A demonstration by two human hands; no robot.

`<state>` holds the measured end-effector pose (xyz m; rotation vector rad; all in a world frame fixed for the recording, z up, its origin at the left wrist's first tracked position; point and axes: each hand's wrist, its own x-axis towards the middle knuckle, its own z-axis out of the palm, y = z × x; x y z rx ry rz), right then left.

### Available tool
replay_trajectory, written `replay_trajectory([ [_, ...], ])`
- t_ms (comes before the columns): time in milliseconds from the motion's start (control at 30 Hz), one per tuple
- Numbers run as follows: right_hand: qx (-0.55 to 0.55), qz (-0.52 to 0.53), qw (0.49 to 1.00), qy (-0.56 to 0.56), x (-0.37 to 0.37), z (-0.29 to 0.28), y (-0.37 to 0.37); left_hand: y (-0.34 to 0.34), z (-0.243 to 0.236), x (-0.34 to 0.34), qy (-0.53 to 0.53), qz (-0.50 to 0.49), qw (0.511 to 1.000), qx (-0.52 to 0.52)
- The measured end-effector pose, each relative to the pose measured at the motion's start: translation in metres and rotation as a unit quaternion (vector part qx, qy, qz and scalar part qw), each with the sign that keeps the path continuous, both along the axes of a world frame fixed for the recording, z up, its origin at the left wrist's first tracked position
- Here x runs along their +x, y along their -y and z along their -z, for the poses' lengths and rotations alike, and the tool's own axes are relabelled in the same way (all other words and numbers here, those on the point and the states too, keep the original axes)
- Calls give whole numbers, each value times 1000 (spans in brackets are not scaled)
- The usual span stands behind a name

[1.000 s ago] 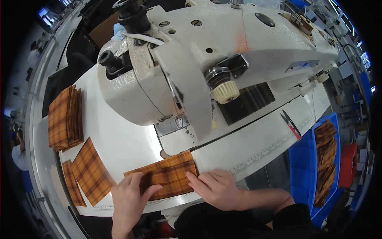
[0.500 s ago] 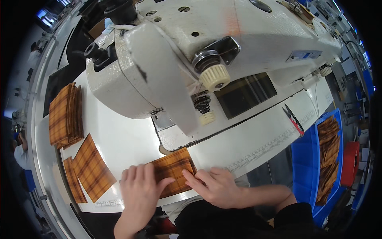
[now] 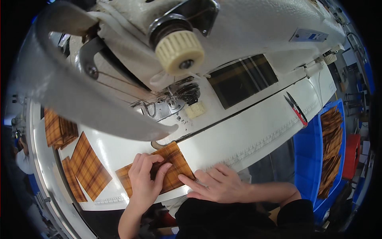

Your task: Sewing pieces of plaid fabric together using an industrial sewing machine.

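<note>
A brown and orange plaid fabric piece (image 3: 173, 174) lies on the white sewing table in front of the machine. My left hand (image 3: 144, 175) rests over its left part, the fingers bent and the thumb apart from them, with fabric showing in the gap. At the piece's right edge my right hand (image 3: 217, 184) presses down with a stretched index finger, its other fingers curled. Above the fabric stands a white sewing machine (image 3: 270, 24); its needle area (image 3: 159, 106) is partly hidden by a pale curved lever (image 3: 115, 115).
On the left sit a stack of plaid pieces (image 3: 59, 129), a loose plaid piece (image 3: 90, 165) and a narrow strip (image 3: 73, 179). Red-handled thread snips (image 3: 296, 109) lie right, near a ruler strip (image 3: 258, 150). A blue bin (image 3: 308, 159) holds more plaid pieces (image 3: 331, 147).
My view has shifted closer to the machine head, showing its needle area. My left hand has gone from spread to bent fingers, uncovering fabric on its left. My right index finger stays on the edge.
</note>
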<state>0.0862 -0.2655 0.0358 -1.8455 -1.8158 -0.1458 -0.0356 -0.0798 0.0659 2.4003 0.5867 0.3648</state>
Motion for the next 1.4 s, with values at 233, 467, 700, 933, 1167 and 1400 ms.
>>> replay_trajectory([
  [233,6,-9,1000,3,-2,4,7,1,0,-1,22,-24,998,-51],
  [467,4,1,1000,6,-2,5,7,1,-1,-1,4,-28,998,-58],
  [700,10,1,1000,1,-2,7,8,1,-2,0,-5,-39,997,-69],
  [933,7,-1,1000,7,-2,6,8,1,-3,0,-12,-36,997,-62],
  [1167,7,-7,1000,13,-2,3,9,0,-4,0,-6,-38,997,-64],
  [1400,9,-7,1000,18,-1,7,7,-2,-7,7,-32,-36,997,-57],
])
